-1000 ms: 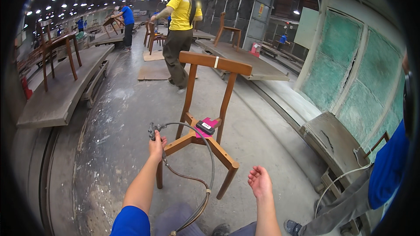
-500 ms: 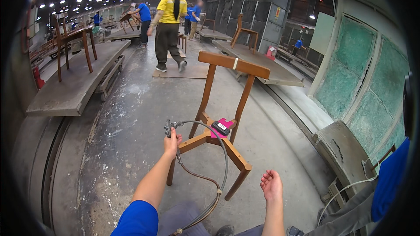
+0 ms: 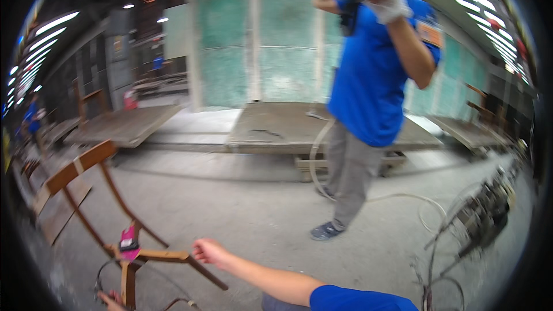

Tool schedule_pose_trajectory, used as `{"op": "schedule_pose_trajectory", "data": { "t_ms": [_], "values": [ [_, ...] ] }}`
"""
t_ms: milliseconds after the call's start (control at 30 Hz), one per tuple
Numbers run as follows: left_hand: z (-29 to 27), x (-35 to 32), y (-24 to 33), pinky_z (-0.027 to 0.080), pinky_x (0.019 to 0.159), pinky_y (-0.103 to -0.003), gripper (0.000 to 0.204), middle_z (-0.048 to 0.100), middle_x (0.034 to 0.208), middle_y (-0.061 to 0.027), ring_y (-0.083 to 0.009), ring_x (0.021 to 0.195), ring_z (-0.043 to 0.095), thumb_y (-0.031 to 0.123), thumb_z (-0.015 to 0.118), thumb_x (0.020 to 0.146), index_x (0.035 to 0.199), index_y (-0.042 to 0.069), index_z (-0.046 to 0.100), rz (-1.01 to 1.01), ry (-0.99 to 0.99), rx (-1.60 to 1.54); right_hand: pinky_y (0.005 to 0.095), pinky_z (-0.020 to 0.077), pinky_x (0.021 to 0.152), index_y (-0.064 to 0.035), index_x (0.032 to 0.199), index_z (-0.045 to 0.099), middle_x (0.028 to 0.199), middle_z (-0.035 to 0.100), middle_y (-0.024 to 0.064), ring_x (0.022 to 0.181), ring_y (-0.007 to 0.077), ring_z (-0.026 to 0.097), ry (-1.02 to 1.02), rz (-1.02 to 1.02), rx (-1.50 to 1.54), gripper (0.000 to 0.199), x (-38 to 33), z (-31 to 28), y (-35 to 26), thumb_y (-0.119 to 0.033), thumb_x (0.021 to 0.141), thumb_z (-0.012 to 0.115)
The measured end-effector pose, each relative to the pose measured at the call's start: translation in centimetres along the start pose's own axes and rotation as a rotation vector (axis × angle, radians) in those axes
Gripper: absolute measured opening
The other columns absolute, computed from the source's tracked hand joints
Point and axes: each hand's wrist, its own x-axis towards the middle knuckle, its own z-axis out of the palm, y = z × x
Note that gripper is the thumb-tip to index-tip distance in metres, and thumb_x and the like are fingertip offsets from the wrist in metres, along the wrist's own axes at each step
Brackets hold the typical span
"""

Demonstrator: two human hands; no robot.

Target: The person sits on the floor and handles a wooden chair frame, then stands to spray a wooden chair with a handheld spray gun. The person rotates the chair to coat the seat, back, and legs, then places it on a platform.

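Note:
A brown wooden chair frame (image 3: 158, 254) with no seat panel stands at the lower left. On it lies a bright pink piece (image 3: 130, 234) with a small black device (image 3: 128, 245) on top. At the bottom left edge, my left hand (image 3: 113, 300) is closed round a spray gun, which is mostly cut off and blurred here. A thin hose (image 3: 167, 278) curves from it in front of the chair. My right hand (image 3: 210, 253) is beside the chair's near right corner with its fingers curled in and nothing visible in them; whether it touches the wood is unclear.
A person in a blue shirt (image 3: 368, 92) stands ahead, a gloved hand raised, near a pale hose (image 3: 315, 155). Behind is a low grey platform (image 3: 271, 121) before green panels (image 3: 285, 40). Machinery with hoses (image 3: 484, 210) stands at right; another platform (image 3: 124, 125) is at left.
My view has swung right, so the chair now sits at the lower left and the person in blue is ahead. My right hand has come beside the chair corner, fingers more curled.

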Motion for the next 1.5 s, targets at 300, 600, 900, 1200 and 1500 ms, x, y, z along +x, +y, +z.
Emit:
{"op": "schedule_pose_trajectory", "data": {
  "t_ms": [300, 600, 900, 1200, 1500],
  "values": [
    [1.1, -0.2, 0.2, 0.048, 0.086, -0.064, 0.08, 0.057, 0.134, -0.0217, -0.0431, 0.114, 0.057, 0.068, 0.047, 0.095, 0.138, 0.001, 0.048, 0.101, -0.052, -0.057, 0.0229, 0.0468, 0.059, -0.0115, 0.1, 0.059, 0.083, 0.06, -0.0032, 0.068, 0.006, 0.056, 0.02, -0.08, 0.01, 0.018, -1.1, -0.3, -1.3, -0.028, 0.097, 0.053],
    [0.5, -0.4, 0.3, 0.05, 0.086, -0.061, 0.076, 0.053, 0.136, -0.0242, -0.0407, 0.114, 0.057, 0.066, 0.047, 0.096, 0.137, 0.001, 0.044, 0.159, -0.064, -0.04, 0.0234, 0.0456, 0.058, -0.0121, 0.1, 0.058, 0.082, 0.059, -0.0024, 0.067, 0.0068, 0.056, 0.039, -0.103, -0.023, 0.018, -1.2, -0.4, -1.3, -0.029, 0.096, 0.053],
    [1.2, -0.7, 0.2, 0.051, 0.085, -0.058, 0.069, 0.054, 0.129, -0.0223, -0.0394, 0.112, 0.058, 0.06, 0.047, 0.099, 0.134, 0.001, 0.041, 0.233, -0.043, -0.086, 0.0229, 0.0442, 0.058, -0.0125, 0.099, 0.057, 0.082, 0.058, -0.0032, 0.068, 0.006, 0.054, 0.024, -0.111, -0.034, 0.019, -1.4, -0.2, -1.8, -0.031, 0.097, 0.053],
    [1.4, -3.1, 1.3, 0.048, 0.097, -0.059, 0.079, 0.046, 0.143, -0.0255, -0.0427, 0.124, 0.053, 0.057, 0.053, 0.098, 0.154, 0.01, 0.022, 0.172, -0.057, -0.142, 0.0226, 0.0433, 0.057, -0.0136, 0.098, 0.058, 0.081, 0.058, -0.0038, 0.067, 0.0059, 0.054, 0.035, -0.109, -0.05, 0.019, -0.9, -0.5, -1.3, -0.032, 0.097, 0.053],
    [1.1, 0.6, 1.2, 0.047, 0.099, -0.059, 0.082, 0.044, 0.148, -0.0226, -0.0439, 0.121, 0.056, 0.052, 0.054, 0.099, 0.155, 0.005, 0.018, 0.138, -0.137, -0.041, 0.0242, 0.0457, 0.062, -0.0111, 0.101, 0.058, 0.083, 0.06, -0.0019, 0.073, 0.0078, 0.057, 0.032, -0.113, -0.073, 0.02, -0.7, -0.5, -1.1, -0.03, 0.099, 0.052]
  ]
}}
